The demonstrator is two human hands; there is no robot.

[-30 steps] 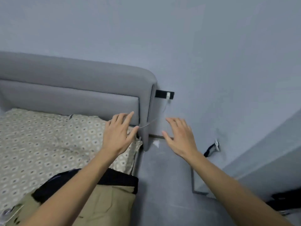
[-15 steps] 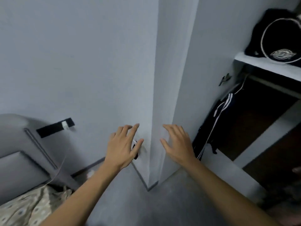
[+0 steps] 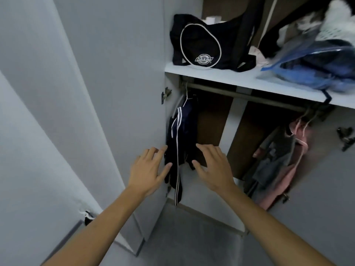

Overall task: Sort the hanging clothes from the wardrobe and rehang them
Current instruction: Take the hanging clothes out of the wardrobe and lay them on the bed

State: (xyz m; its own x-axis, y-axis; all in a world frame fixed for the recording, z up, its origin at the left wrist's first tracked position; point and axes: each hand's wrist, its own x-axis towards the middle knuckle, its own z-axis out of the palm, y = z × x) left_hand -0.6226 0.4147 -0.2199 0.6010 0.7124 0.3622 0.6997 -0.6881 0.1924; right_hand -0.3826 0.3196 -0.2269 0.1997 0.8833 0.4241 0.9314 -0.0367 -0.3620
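An open wardrobe fills the view. A dark navy garment with white stripes (image 3: 179, 143) hangs from a hanger at the left end of the rail (image 3: 242, 94). My left hand (image 3: 148, 170) is open just left of its lower part, fingertips near the fabric. My right hand (image 3: 214, 167) is open just right of it, holding nothing. Pink and grey clothes (image 3: 278, 162) hang at the rail's right end.
The shelf (image 3: 230, 78) above the rail holds a black bag (image 3: 208, 43) and a blue plastic bag of clothes (image 3: 315, 68). The open left door (image 3: 123, 93) stands beside my left hand. Grey floor lies below.
My view has swung right from the bed and wall to the open wardrobe. Both open hands now flank the striped dark garment.
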